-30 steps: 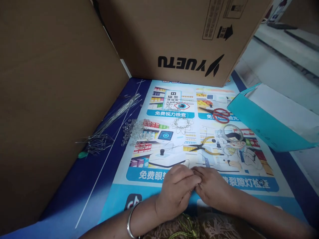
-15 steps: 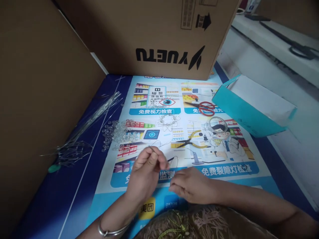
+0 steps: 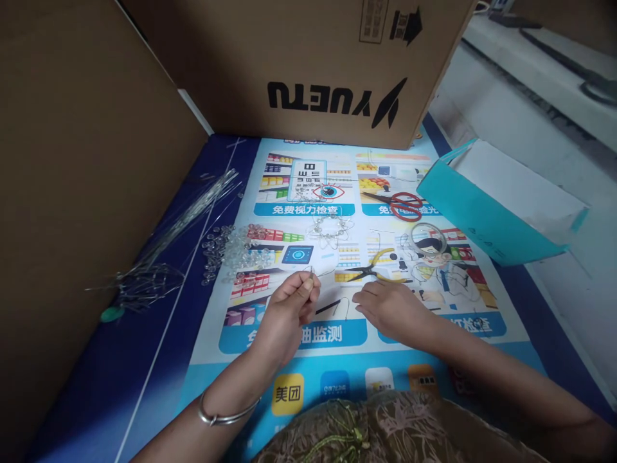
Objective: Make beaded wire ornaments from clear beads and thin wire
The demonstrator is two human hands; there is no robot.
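The left hand (image 3: 289, 308) pinches a thin wire (image 3: 322, 275) between thumb and forefinger, its grip clamped on the wire's near end, raised just above the poster (image 3: 299, 392) on the counter. The right hand (image 3: 385, 307) rests flat beside it, fingers loosely together and holding nothing I can make out, with its fingertips just short of the pliers (image 3: 373, 270). Clear beads (image 3: 231, 252) lie to the left, near a bundle of wires (image 3: 183, 218). This looks like the wire-shaping step; the pliers seem the tool nearest to hand.

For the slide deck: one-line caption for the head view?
Left hand pinches thin wire, right hand rests beside yellow-handled pliers on printed poster.
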